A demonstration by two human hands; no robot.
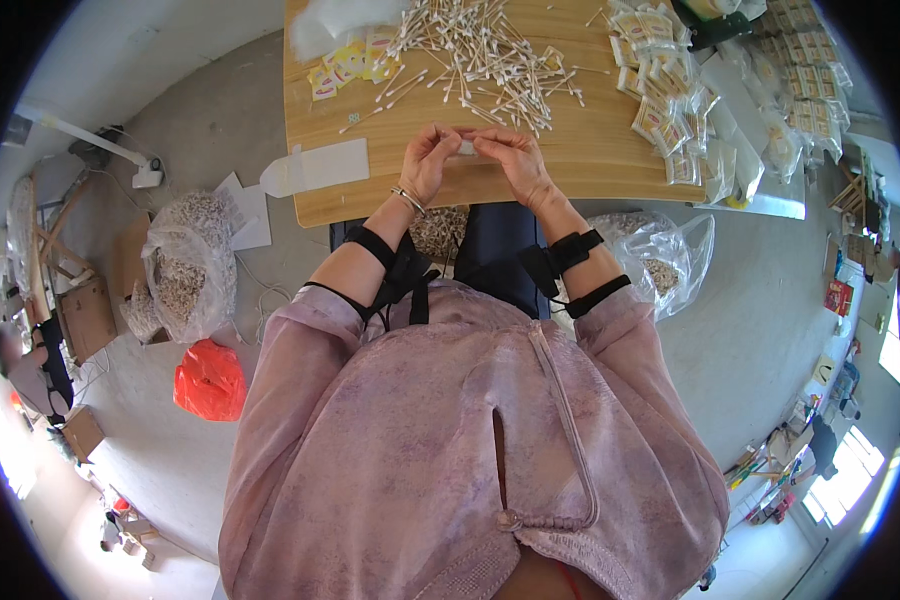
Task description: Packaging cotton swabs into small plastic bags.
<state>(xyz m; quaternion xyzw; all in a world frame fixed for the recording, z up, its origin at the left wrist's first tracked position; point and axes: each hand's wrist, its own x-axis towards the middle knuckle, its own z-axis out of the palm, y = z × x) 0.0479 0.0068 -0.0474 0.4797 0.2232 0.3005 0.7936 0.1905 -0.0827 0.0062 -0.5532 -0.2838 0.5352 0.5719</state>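
Small white packet [467, 148] sits pinched between both hands just above the near edge of the worktop [590, 150], roughly mid-edge. We read it as a thin sachet or a few cotton swabs being bagged; too small to tell which. We judge it very light, soft and floppy, a bit slick if it is plastic film, easy to crumple but not fragile. Best taken at its two ends or edges with fingertip pinches, which is how it sits now.

Left hand [428, 160]: fingers curled in, thumb and fingertips closed on the left end of the packet; a bracelet shows at the wrist. Right hand [515, 162]: fingers likewise drawn together on the right end, palm turned down. The hands nearly meet at the fingertips, with the packet bridging them. Black straps wrap both forearms.

Around it: a loose heap of cotton swabs [475, 50] spreads across the far middle of the worktop. Yellow-printed sachets [345, 62] lie toward the far left corner, and a row of filled sachets [665, 85] runs along the right side. A white paper sheet [315, 168] hangs over the near left corner. On the floor, a clear bag [185, 262] of scraps and a red bag [210, 380] sit left of us; another clear bag [660, 255] sits right.
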